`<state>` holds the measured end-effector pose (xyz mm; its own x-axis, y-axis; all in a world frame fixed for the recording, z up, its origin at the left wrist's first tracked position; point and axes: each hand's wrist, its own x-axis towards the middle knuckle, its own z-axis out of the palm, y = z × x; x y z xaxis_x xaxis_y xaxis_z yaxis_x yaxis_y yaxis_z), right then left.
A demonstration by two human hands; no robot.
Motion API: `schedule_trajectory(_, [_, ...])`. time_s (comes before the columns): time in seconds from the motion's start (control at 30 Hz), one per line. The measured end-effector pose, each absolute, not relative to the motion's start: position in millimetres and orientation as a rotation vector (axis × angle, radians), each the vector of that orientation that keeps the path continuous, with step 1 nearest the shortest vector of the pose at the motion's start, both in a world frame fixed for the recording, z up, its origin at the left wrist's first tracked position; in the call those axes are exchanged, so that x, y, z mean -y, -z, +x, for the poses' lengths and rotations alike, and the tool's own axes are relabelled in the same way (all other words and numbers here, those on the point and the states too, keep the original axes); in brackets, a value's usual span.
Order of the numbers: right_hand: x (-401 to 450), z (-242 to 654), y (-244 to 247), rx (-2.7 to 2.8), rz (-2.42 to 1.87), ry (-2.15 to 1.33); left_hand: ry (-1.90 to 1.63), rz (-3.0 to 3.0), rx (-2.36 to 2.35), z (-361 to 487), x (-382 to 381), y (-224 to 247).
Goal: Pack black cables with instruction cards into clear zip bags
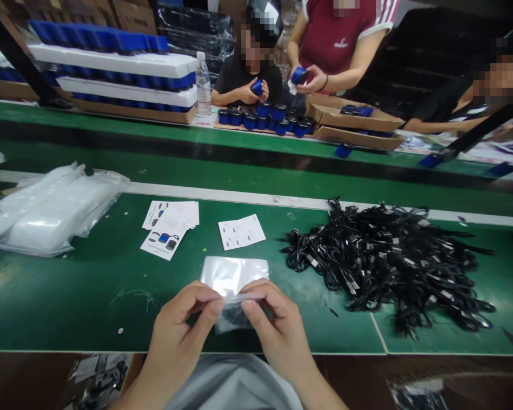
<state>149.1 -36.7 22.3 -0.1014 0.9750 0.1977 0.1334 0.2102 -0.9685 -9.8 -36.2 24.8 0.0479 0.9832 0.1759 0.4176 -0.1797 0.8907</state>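
Both my hands pinch the top edge of a small clear plastic bag [227, 322] at the front of the green table. My left hand [183, 324] grips the edge between thumb and fingers. A short way to the right, my right hand [277, 324] does the same. Something dark shows through the bag below the pinched edge, too unclear to name. Just beyond my fingertips lies a flat, shiny clear plastic bag [235, 272]; whether it is separate from the held one I cannot tell. Past it lies a printed leaflet [241, 232].
A heap of black USB cables [380, 262] spreads to the right. Printed cards [166, 228] and a pile of clear bags [60, 205] lie left. Across the raised ledge [175, 159], people handle blue-and-black round items [260, 117] beside cartons and a water bottle [203, 85].
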Motion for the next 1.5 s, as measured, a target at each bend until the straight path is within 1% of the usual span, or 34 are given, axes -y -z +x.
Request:
schedule_trajectory(0.13, [42.3,132.2,-14.1,1.268,-1.14,-0.939,-1.059,1.657,-1.349,0.5,40.0,-21.3])
schedule_trajectory(0.2, [45.1,126.2,-7.7,1.249,-1.159,-0.923,-1.079,1.691,-1.392,4.9,41.7,-16.8])
schedule_trajectory(0.33, [48.9,121.8,3.5,1.371,-1.159,-0.991,-1.227,1.787,-1.482,9.0,44.7,-7.0])
schedule_trajectory(0.4, [49.9,121.5,5.7,1.437,-1.173,-0.946,-1.271,1.84,-1.488,9.0,46.3,-3.3])
schedule_trajectory(0.5, [50.1,121.7,5.7,1.542,-1.18,-0.837,-1.272,1.865,-1.482,7.9,47.9,-0.4])
schedule_trajectory(0.57, [48.8,123.2,4.0,1.559,-1.167,-0.828,-1.236,1.845,-1.466,6.9,46.8,-1.4])
schedule_trajectory(0.73, [41.6,133.7,-7.2,1.405,-1.217,-0.964,-1.076,1.682,-1.387,2.1,38.5,-14.9])
schedule_trajectory(0.83, [39.5,139.6,-14.5,1.414,-1.171,-1.029,-1.009,1.588,-1.308,-0.8,35.9,-23.8])
schedule_trajectory(0.97, [41.5,140.7,-17.8,1.418,-1.111,-1.06,-0.984,1.52,-1.269,-2.3,36.7,-30.2])
schedule_trajectory(1.13, [42.5,141.4,-19.1,1.409,-1.106,-1.042,-0.997,1.582,-1.314,-3.9,36.9,-32.1])
schedule_trajectory(1.23, [41.7,145.8,-23.2,1.479,-1.113,-1.12,-1.001,1.6,-1.353,-8.7,36.2,-33.4])
schedule_trajectory(1.37, [42.0,147.3,-26.4,1.638,-1.062,-1.239,-0.919,1.623,-1.375,-27.2,42.1,-33.8])
schedule_trajectory(1.5, [43.6,144.2,-19.6,1.767,-1.059,-1.363,-0.773,1.585,-1.482,-74.0,64.0,-28.3])
